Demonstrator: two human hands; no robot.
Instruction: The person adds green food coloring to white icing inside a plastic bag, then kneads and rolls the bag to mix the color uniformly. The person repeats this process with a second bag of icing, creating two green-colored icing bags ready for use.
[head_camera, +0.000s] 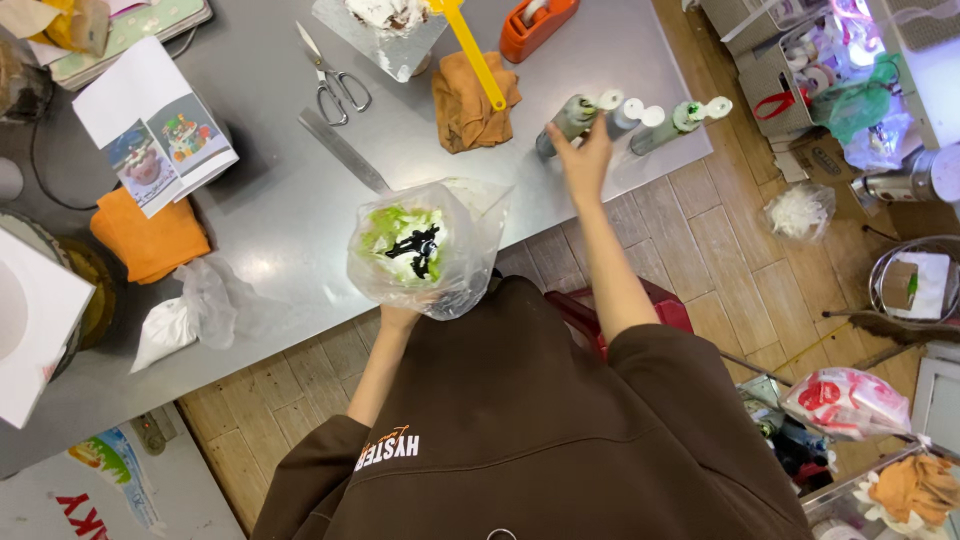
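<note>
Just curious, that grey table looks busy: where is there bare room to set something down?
Bare grey table lies between the ruler, the leaflet and the bag. It is crowded by the bottles, where the right hand reaches.

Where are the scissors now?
In the head view, the scissors lie open on the grey table, upper left of centre. They are just above the metal ruler and left of the brown cloth.

grey steel table (250, 230), wood-plank floor (720, 250), red stool (660, 305).
</note>
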